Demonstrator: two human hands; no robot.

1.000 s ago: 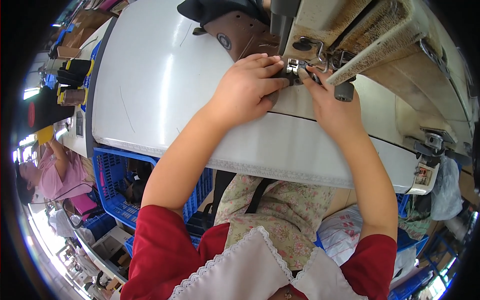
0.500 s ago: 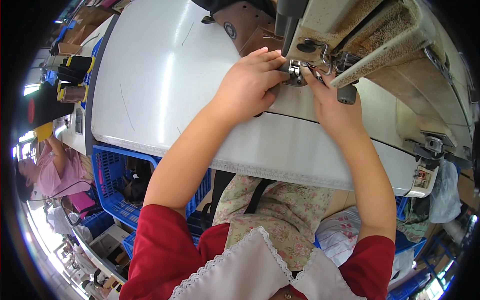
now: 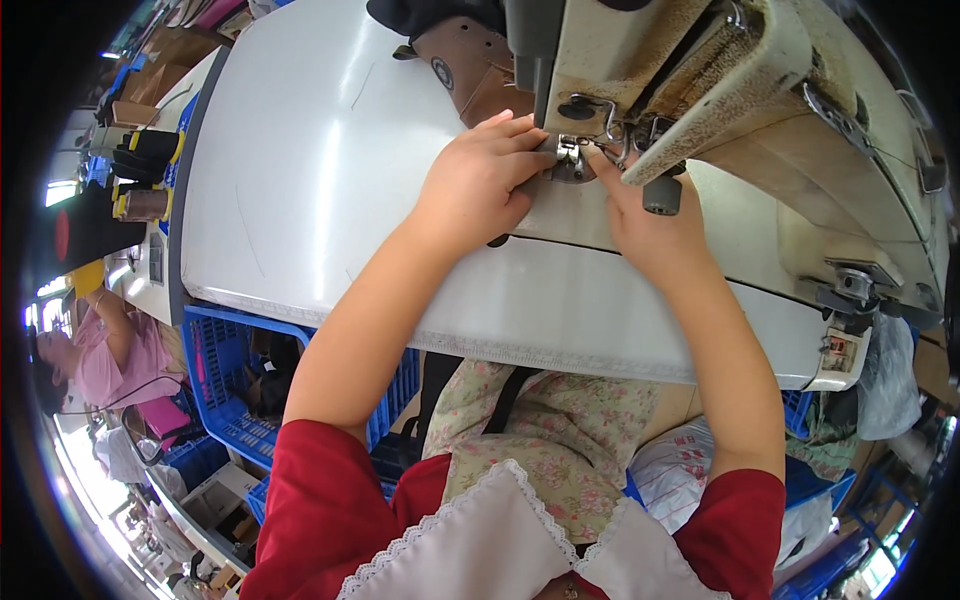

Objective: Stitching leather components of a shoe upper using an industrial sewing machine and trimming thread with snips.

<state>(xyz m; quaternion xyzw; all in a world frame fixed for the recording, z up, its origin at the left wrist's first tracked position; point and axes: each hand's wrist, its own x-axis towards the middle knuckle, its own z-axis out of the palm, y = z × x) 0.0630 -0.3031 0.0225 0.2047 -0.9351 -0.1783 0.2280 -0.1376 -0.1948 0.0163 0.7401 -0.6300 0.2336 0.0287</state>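
At the sewing machine's presser foot (image 3: pixel 570 152), both of my hands rest low on the machine bed. My left hand (image 3: pixel 475 185) lies to the left of the foot, fingers stretched flat and fanned over the near edge of a brown and black cap (image 3: pixel 465 65). The cap shows a round dark badge and small eyelets; its right part is hidden behind the machine head (image 3: pixel 680 90). My right hand (image 3: pixel 655 215) is on the other side of the foot. Its index finger points straight at the foot, while the machine head covers the other fingertips.
The white table (image 3: pixel 290 150) has a ruler strip along its near edge. Below its left side stands a blue basket (image 3: pixel 225 420) with dark items. Thread cones (image 3: pixel 140 205) are on a neighbouring table, where a person in pink (image 3: pixel 130 350) sits. A plastic bag (image 3: pixel 675 470) lies beside my lap.
The whole view has shifted a little, so machine, cap and hands appear farther left and lower. My hands keep their places beside the presser foot.
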